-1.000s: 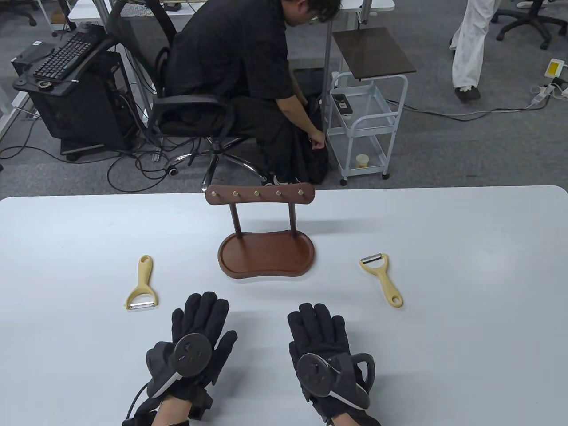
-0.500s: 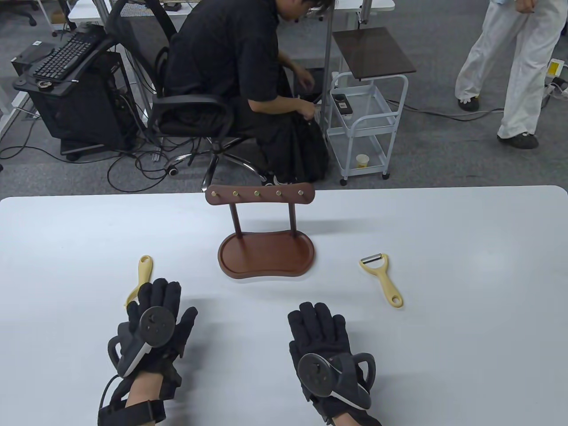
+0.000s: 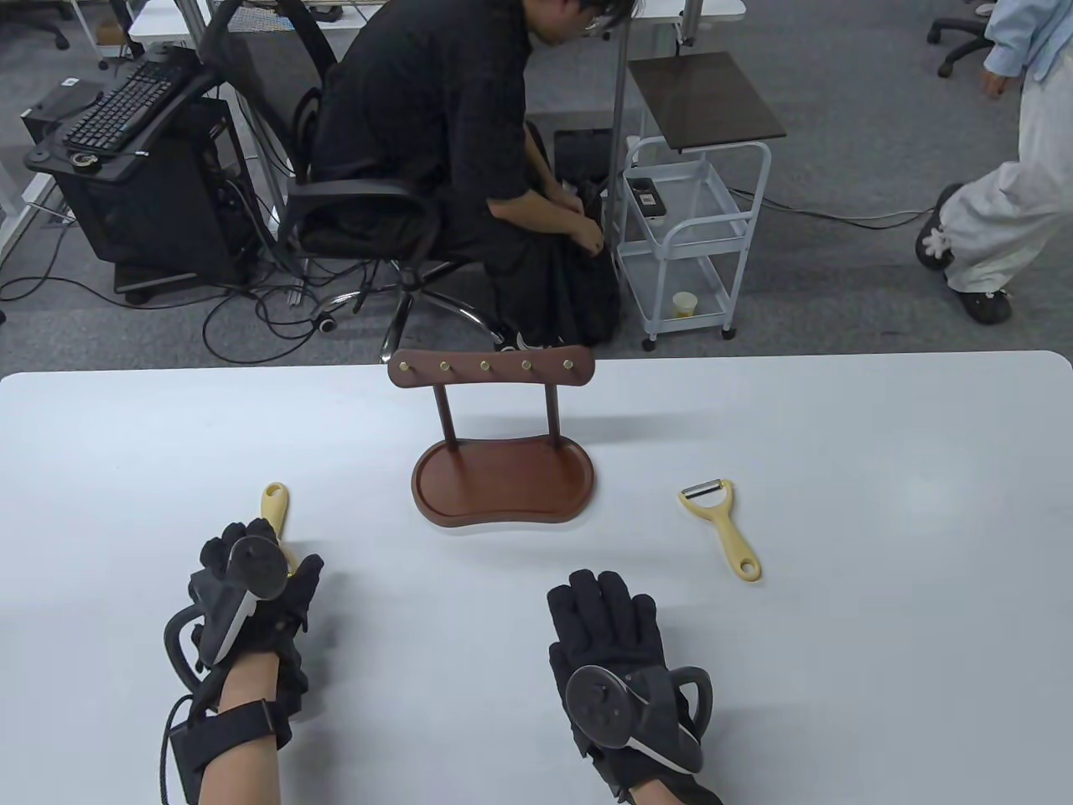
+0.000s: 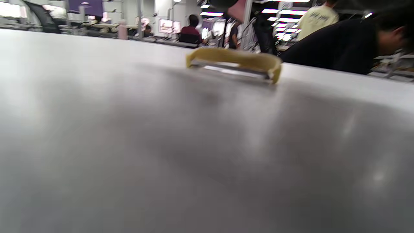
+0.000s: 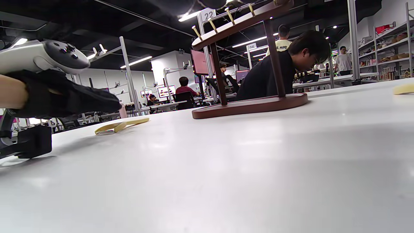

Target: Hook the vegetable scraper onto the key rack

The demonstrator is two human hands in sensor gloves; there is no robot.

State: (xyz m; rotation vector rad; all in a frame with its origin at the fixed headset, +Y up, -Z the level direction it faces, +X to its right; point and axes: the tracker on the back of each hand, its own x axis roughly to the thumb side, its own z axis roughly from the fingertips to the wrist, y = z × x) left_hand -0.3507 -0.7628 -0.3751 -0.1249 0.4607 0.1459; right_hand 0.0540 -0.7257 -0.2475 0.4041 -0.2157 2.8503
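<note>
Two yellow vegetable scrapers lie on the white table (image 3: 126,436). The left scraper (image 3: 274,500) is half hidden under my left hand (image 3: 268,553). In the right wrist view the left hand (image 5: 97,98) hovers just above this scraper (image 5: 121,125), fingers stretched out and holding nothing. The left wrist view shows the scraper's blade end (image 4: 233,63) flat on the table. The right scraper (image 3: 723,524) lies right of the rack. My right hand (image 3: 587,612) rests flat on the table, empty. The brown wooden key rack (image 3: 492,367) with brass hooks stands at the centre.
The rack's oval tray base (image 3: 503,486) sits between the two scrapers. Beyond the far table edge a seated person (image 3: 453,126) bends down beside a white trolley (image 3: 687,235). Another person (image 3: 997,210) walks at the far right.
My left hand has moved left and forward from the table centre to above the left scraper, covering its blade end. My right hand has stayed put. The scrapers have not moved.
</note>
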